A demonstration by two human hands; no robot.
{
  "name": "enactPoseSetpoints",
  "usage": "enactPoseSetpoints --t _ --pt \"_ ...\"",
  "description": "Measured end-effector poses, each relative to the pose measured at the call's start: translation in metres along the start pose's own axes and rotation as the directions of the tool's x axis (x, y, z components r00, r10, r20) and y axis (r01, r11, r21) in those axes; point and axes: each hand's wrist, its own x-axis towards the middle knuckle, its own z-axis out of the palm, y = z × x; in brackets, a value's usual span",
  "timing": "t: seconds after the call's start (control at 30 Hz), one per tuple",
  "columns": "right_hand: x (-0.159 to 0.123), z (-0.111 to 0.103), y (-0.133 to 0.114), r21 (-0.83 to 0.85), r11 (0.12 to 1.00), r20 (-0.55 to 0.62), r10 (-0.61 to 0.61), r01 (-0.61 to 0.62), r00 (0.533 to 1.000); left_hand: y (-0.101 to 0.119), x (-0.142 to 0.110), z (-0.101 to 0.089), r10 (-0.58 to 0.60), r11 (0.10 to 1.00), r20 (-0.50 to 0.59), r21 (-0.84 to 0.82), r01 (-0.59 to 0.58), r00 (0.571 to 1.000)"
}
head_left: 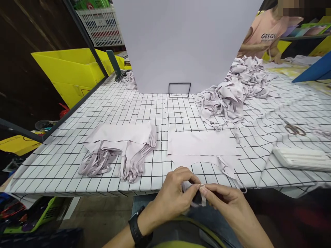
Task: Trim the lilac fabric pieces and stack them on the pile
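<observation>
Past the table's front edge, my left hand [178, 189] and my right hand [223, 198] meet with thumbs and forefingers pinched together. Between them is a narrow pale fabric strap [203, 201], its short end hanging down. Just beyond my hands a pale lilac garment piece [201, 143] lies flat, with a loose strap [229, 169] trailing from its right side to the table edge. To its left sits a neat stack of folded strappy garments [121, 133], their straps bunched toward me. My fingers hide part of the held strap.
Crumpled lilac garments [224, 100] are heaped at the back right, before a large pale board [186, 44] in a wire stand [179, 90]. Scissors [293, 127] and a white plastic tray [302, 159] lie right. A co-worker [269, 34] works behind. Yellow bins [69, 69] stand left.
</observation>
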Motion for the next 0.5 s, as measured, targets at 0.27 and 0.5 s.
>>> enactPoseSetpoints --t 0.27,0.5 --pt "0.027 0.000 -0.009 0.066 0.993 -0.052 0.104 -0.100 0.993 -0.035 0.043 -0.007 0.169 0.871 0.065 0.457 -0.180 0.983" --pt "0.070 0.003 -0.003 0.234 0.936 0.004 0.271 -0.264 0.963 -0.059 0.077 -0.006 0.105 0.715 0.143 0.677 -0.175 0.984"
